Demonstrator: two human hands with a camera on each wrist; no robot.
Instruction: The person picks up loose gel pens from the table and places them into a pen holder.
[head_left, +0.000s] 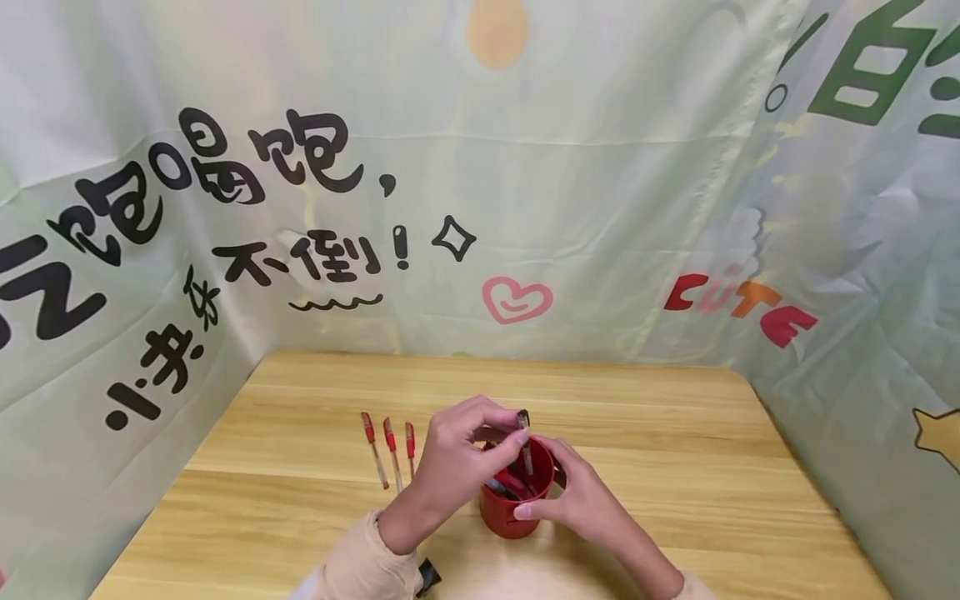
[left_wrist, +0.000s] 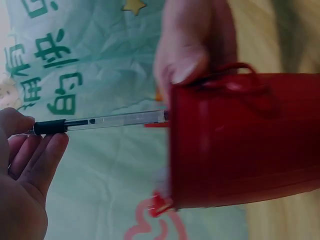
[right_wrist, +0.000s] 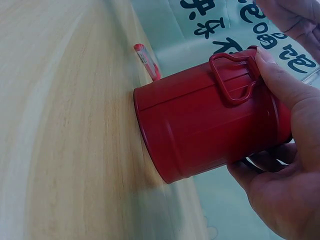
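Observation:
A small red metal bucket [head_left: 510, 520] with wire-like side handles stands upright on the table, several pens inside it. My right hand [head_left: 581, 498] grips it near the rim, thumb on the near side and fingers round the far side. Over the mouth, my left hand [head_left: 459, 457] pinches a clear-barrelled pen [left_wrist: 117, 121] by its black end, between thumb and fingers. The pen's other end reaches into the bucket's mouth, where the wall hides it in the left wrist view. The right wrist view shows the bucket [right_wrist: 210, 120] with the right thumb beside one handle.
Left of the bucket, three red-capped pens [head_left: 392, 442] lie roughly side by side on the wooden table [head_left: 637, 417]. A small black object [head_left: 428, 577] shows by the left sleeve. Printed cloth [head_left: 600, 208] hangs behind the table and along both sides.

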